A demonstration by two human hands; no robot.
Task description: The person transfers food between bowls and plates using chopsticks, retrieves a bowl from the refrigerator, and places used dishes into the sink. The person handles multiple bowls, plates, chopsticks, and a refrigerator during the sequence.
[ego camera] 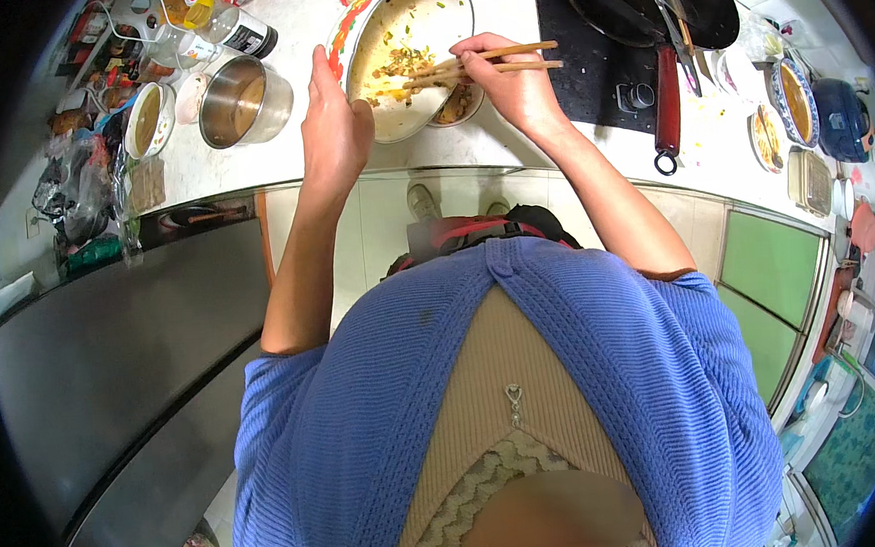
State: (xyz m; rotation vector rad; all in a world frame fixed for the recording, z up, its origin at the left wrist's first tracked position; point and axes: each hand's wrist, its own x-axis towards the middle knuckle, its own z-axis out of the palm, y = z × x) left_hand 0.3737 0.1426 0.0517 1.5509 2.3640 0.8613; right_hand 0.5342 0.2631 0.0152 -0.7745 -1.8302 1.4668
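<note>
My left hand (336,122) grips the left side of a large white enamel basin (399,129) with a red and green pattern, holding it tilted. My right hand (516,84) holds a pair of wooden chopsticks (518,56), their tips inside the basin among chopped food bits (406,65) with green pieces in a yellowish liquid. Partly hidden below the basin's right edge is a smaller bowl (461,106) with food in it. A stainless steel pot (269,103) stands left of my left hand.
Right of the basin lies a black cooktop (591,87) with a dark pan (715,16) and a red handle (667,101) reaching the counter edge. Bottles (242,33) and a bowl of liquid (149,122) stand left. A blue-and-white bowl (797,101) stands far right.
</note>
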